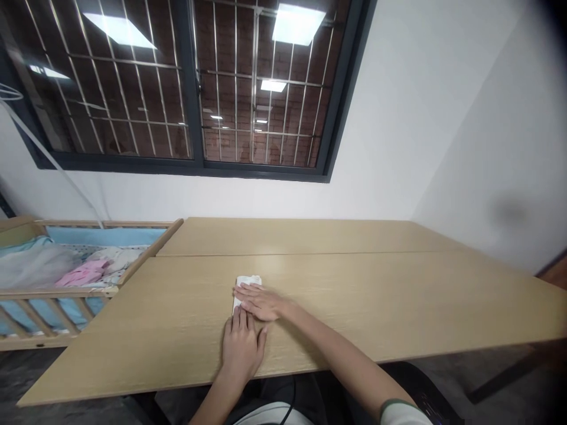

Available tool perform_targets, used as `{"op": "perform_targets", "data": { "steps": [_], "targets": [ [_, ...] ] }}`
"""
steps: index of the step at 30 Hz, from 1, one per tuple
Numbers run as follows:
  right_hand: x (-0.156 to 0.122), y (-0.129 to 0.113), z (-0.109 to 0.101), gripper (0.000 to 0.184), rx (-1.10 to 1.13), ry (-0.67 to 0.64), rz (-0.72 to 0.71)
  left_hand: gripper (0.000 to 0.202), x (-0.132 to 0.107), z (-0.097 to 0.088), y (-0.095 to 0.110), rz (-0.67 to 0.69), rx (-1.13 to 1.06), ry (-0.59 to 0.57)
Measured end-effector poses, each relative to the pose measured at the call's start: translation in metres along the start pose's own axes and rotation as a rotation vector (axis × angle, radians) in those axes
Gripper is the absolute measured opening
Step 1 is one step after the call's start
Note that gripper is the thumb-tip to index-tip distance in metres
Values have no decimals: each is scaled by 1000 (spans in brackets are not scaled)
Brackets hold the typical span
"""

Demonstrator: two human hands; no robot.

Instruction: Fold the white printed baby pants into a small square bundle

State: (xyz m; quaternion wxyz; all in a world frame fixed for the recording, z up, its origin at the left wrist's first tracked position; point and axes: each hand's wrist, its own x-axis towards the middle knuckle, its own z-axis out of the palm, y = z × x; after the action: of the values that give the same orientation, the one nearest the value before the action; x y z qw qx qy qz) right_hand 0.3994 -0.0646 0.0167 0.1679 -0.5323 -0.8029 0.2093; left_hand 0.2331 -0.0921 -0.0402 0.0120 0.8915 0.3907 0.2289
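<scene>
A small white folded item [248, 280], perhaps a cloth or a tissue, lies flat on the wooden table [354, 295]. My right hand [260, 301] rests across it with the fingers stretched out to the left, covering its middle. Just below, my left hand [241, 342] lies palm down, fingertips at the lower edge of the white item and thumb apart from the fingers. Both hands press flat and neither is closed around anything. Part of the white item is hidden under my fingers.
A wooden crib [66, 291] with blue lining stands against the table's left side, holding pink cloth [84, 273] and other bedding. Behind the table rises a white wall [376, 147] with a barred window [195, 88]. A seam runs along the tabletop's back part.
</scene>
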Motion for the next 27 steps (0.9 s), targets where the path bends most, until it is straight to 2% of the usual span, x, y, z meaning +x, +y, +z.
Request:
{"op": "perform_targets", "data": {
  "steps": [9, 18, 20, 23, 25, 27],
  "targets": [
    [23, 53, -2, 66, -63, 127, 76, 62, 0, 8, -2, -12, 10, -28],
    [21, 61, 3, 73, -25, 241, 177, 56, -2, 9, -3, -18, -15, 41],
    [18, 62, 6, 72, -2, 349, 225, 55, -2, 5, -10, -9, -51, 63],
    [14, 62, 8, 65, 78, 596, 285, 54, 4, -5, -27, -15, -89, 92],
    [11, 59, 6, 58, 122, 716, 291, 50, 12, -15, -39, -75, -74, 75],
    [10, 54, 5, 49, 149, 765, 280, 47, 24, -24, -48, -160, -20, 17]
  ]
}}
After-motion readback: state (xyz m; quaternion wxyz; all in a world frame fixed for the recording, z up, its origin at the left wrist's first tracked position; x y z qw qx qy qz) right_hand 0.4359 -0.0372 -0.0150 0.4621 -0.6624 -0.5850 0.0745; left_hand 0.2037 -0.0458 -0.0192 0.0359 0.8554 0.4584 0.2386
